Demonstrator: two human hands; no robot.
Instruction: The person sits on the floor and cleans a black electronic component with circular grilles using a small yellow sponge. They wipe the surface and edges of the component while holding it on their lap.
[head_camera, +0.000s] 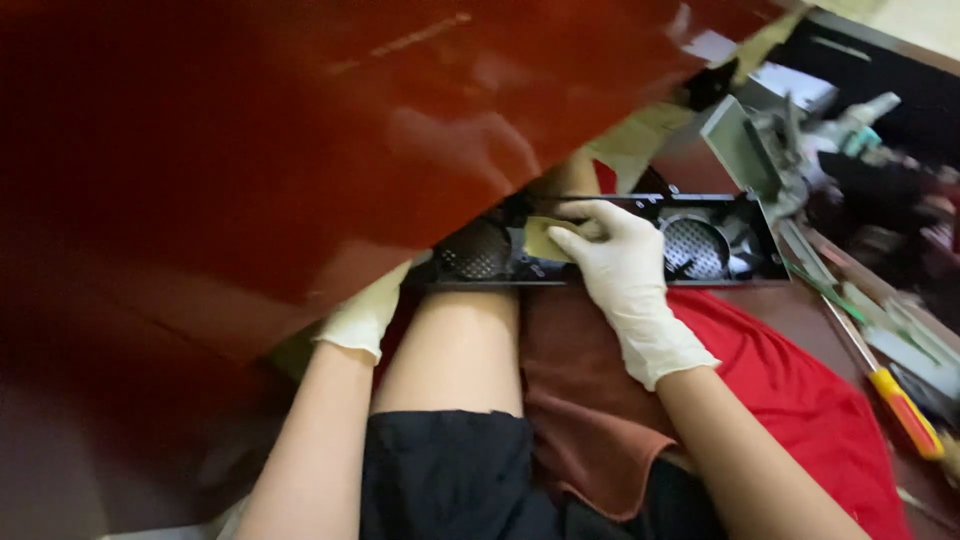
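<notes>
My right hand (625, 270), in a pale glove, rests on a long black tray-like frame (735, 275) with round mesh openings, its fingertips pressing a small yellowish pad (543, 238) against the inside. My left hand (365, 315), gloved too, grips the frame's left end, half hidden under a big glossy red panel (300, 140) that fills the upper left of my view. The frame lies across my bare knee (455, 345), with a brown cloth (580, 400) and a red cloth (800, 385) beneath my right arm. To the right lies a screwdriver (885, 385) with an orange and yellow handle, near what may be grey metal parts (770, 150), too blurred to tell.
</notes>
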